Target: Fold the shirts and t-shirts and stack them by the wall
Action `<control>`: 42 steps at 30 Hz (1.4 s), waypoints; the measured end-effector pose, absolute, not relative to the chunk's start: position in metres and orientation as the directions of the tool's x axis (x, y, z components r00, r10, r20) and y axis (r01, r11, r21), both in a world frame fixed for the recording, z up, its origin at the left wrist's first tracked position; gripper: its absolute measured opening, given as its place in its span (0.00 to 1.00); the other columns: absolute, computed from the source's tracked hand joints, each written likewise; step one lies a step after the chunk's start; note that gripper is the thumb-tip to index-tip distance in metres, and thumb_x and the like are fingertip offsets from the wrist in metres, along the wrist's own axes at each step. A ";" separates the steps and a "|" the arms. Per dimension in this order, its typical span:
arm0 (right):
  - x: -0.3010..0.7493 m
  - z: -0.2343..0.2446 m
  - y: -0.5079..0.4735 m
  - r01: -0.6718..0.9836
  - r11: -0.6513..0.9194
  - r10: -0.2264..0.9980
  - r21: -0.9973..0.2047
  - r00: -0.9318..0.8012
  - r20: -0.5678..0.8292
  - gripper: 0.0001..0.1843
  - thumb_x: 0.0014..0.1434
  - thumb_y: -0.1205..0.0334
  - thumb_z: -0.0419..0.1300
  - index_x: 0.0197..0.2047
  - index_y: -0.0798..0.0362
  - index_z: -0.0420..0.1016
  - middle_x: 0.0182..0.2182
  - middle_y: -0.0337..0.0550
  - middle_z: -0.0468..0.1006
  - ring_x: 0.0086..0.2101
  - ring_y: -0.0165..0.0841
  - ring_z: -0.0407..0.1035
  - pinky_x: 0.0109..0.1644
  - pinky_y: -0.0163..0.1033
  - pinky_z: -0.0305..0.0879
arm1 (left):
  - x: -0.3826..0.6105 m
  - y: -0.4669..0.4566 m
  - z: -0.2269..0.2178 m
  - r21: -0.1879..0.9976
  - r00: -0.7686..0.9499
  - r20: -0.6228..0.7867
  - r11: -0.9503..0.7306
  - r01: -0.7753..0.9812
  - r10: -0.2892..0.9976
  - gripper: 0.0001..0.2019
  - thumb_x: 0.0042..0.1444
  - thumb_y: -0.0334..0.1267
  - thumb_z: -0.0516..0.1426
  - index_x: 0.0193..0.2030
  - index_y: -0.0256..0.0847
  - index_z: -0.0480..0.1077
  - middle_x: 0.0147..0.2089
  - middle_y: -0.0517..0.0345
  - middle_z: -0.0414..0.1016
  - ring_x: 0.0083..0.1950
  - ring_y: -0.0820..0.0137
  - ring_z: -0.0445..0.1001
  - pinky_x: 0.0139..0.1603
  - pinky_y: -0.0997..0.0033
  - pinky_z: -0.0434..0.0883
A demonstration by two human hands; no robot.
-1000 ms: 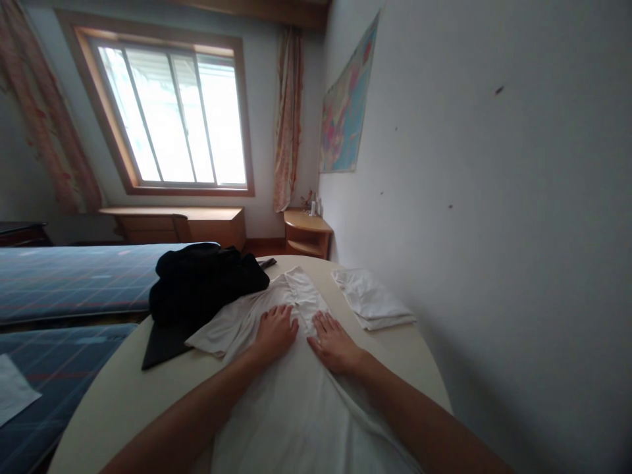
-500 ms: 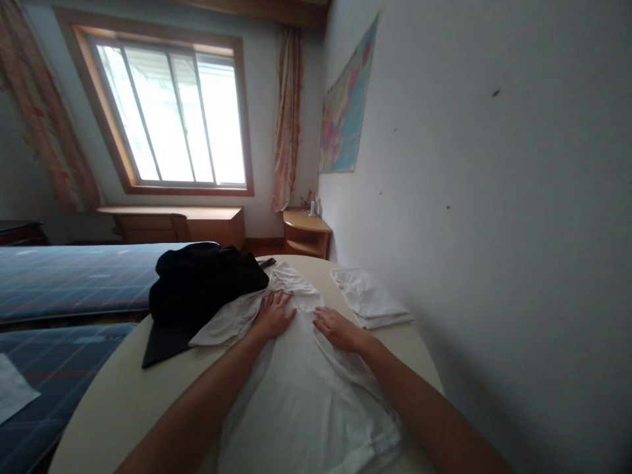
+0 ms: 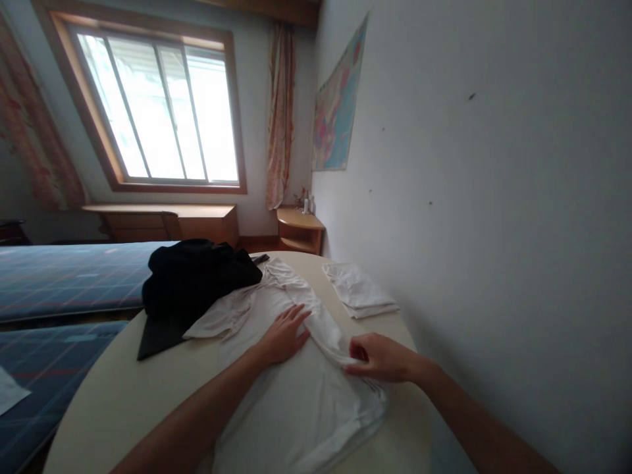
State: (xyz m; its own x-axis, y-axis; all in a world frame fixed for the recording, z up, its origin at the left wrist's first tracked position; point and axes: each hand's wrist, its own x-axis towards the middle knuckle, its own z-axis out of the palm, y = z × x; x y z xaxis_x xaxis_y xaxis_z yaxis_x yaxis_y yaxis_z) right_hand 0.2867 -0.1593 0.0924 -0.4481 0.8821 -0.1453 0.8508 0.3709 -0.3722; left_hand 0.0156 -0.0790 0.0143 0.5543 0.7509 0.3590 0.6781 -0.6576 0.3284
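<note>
A white T-shirt (image 3: 296, 401) lies spread on a round cream table (image 3: 128, 388). My left hand (image 3: 284, 337) rests flat on the middle of the shirt with its fingers stretched out. My right hand (image 3: 380, 357) pinches the shirt's right edge and lifts a fold of cloth toward the middle. The shirt's left sleeve (image 3: 217, 319) lies out to the left, partly under a black garment (image 3: 192, 276).
A folded white cloth (image 3: 358, 289) lies at the table's far right, near the wall (image 3: 494, 197). The black garment piles up at the far left of the table. Two beds with blue checked covers (image 3: 64, 276) stand to the left. A window and wooden furniture are behind.
My right hand went from lying flat on the shirt to pinching its right edge, nearer to me. My left hand slid slightly back and stays flat. The view shifted a little.
</note>
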 end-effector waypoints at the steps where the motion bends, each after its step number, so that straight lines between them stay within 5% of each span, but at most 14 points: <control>1: 0.289 0.093 -0.163 0.852 0.367 0.879 -0.373 -0.449 -0.159 0.17 0.50 0.48 0.65 0.35 0.53 0.74 0.30 0.39 0.76 0.29 0.29 0.65 0.31 0.32 0.52 | 0.017 -0.083 0.016 0.343 0.573 0.359 -0.675 0.653 0.737 0.25 0.62 0.39 0.55 0.67 0.46 0.60 0.70 0.50 0.57 0.70 0.58 0.56 0.69 0.52 0.57; 6: 0.295 0.097 -0.179 0.844 0.378 0.874 -0.381 -0.461 -0.152 0.15 0.45 0.64 0.64 0.38 0.52 0.71 0.32 0.38 0.75 0.31 0.30 0.65 0.32 0.31 0.53 | 0.023 -0.105 0.030 0.393 0.694 0.347 -0.770 0.503 0.631 0.19 0.61 0.35 0.57 0.58 0.50 0.69 0.66 0.54 0.65 0.66 0.63 0.62 0.66 0.59 0.62; 17: 0.296 0.108 -0.205 0.856 0.419 0.898 -0.303 -0.439 0.002 0.10 0.51 0.67 0.57 0.38 0.52 0.74 0.33 0.41 0.77 0.31 0.31 0.68 0.35 0.33 0.55 | 0.038 -0.131 0.027 0.385 0.660 0.417 -0.779 0.495 0.625 0.07 0.61 0.31 0.55 0.43 0.44 0.72 0.45 0.57 0.76 0.49 0.68 0.71 0.52 0.70 0.69; 23: 0.284 0.115 -0.219 0.706 0.445 0.872 -0.552 -0.483 0.085 0.14 0.55 0.63 0.59 0.45 0.50 0.76 0.32 0.39 0.75 0.31 0.29 0.67 0.38 0.32 0.60 | 0.032 -0.133 0.029 0.386 0.622 0.466 -0.777 0.497 0.629 0.06 0.60 0.31 0.55 0.41 0.44 0.70 0.43 0.57 0.75 0.49 0.67 0.70 0.51 0.69 0.68; 27: 0.277 0.110 -0.225 0.557 0.352 0.786 -0.752 -0.613 -0.085 0.20 0.51 0.58 0.67 0.47 0.52 0.75 0.29 0.36 0.72 0.29 0.27 0.65 0.34 0.30 0.61 | 0.031 -0.136 0.032 0.375 0.685 0.443 -0.814 0.445 0.578 0.06 0.58 0.30 0.57 0.41 0.44 0.71 0.46 0.55 0.74 0.50 0.66 0.70 0.55 0.66 0.67; 31: 0.276 0.105 -0.219 0.463 0.219 0.748 -0.859 -0.645 -0.157 0.17 0.54 0.61 0.63 0.47 0.54 0.72 0.29 0.37 0.75 0.28 0.27 0.68 0.33 0.31 0.63 | 0.032 -0.141 0.037 0.316 0.754 0.427 -0.864 0.393 0.499 0.09 0.59 0.33 0.59 0.45 0.47 0.73 0.49 0.56 0.74 0.53 0.65 0.69 0.59 0.63 0.64; 36: 0.288 0.099 -0.205 0.563 0.343 0.814 -0.752 -0.577 -0.060 0.13 0.47 0.74 0.54 0.37 0.55 0.73 0.31 0.38 0.76 0.31 0.28 0.68 0.37 0.32 0.64 | 0.037 -0.150 0.043 0.216 0.844 0.416 -0.938 0.270 0.338 0.07 0.65 0.36 0.54 0.45 0.47 0.74 0.49 0.55 0.75 0.52 0.67 0.72 0.58 0.65 0.65; 42: 0.306 0.093 -0.206 0.656 0.395 0.806 -0.643 -0.583 -0.099 0.16 0.44 0.67 0.64 0.39 0.54 0.72 0.37 0.38 0.73 0.37 0.30 0.64 0.43 0.33 0.62 | 0.034 -0.157 0.047 0.273 0.844 0.385 -0.920 0.281 0.372 0.10 0.62 0.35 0.54 0.49 0.45 0.72 0.49 0.52 0.76 0.51 0.66 0.73 0.57 0.64 0.66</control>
State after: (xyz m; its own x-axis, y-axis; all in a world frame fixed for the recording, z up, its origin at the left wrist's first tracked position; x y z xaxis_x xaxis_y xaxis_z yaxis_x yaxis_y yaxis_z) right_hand 0.3064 -0.2055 0.0932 -0.5830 0.8064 -0.0988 0.6557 0.3952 -0.6433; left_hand 0.0338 -0.1572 0.0469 0.8444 0.3721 0.3853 0.2807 -0.9201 0.2732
